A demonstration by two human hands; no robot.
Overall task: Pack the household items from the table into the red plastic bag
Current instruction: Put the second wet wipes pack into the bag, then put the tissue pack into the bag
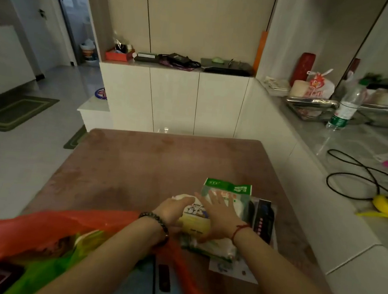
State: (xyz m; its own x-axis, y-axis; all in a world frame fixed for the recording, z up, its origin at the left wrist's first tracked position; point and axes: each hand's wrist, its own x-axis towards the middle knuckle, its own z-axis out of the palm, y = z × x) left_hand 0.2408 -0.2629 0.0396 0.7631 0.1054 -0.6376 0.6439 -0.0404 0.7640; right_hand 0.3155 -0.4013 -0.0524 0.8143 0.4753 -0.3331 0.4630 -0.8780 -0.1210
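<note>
A yellow-and-white wipes pack (195,219) with cartoon figures lies on top of a small pile on the brown table (139,165). My left hand (173,212) curls around the pack's left side. My right hand (217,215) rests flat on its right side with fingers spread. Under the pack lie a green-topped clear packet (229,188), a dark packaged item (263,219) with red dots, and a white printed sheet (229,268). The red plastic bag (40,232) gapes at the lower left under my left forearm, holding a green package (44,265) and a blue-grey flat item (150,281).
A grey counter (352,146) runs along the right with a water bottle (346,108), a black cable (354,179), a yellow tool (387,206) and a metal tray (311,105). White cabinets (173,100) stand behind the table. Floor and a mat (15,112) lie to the left.
</note>
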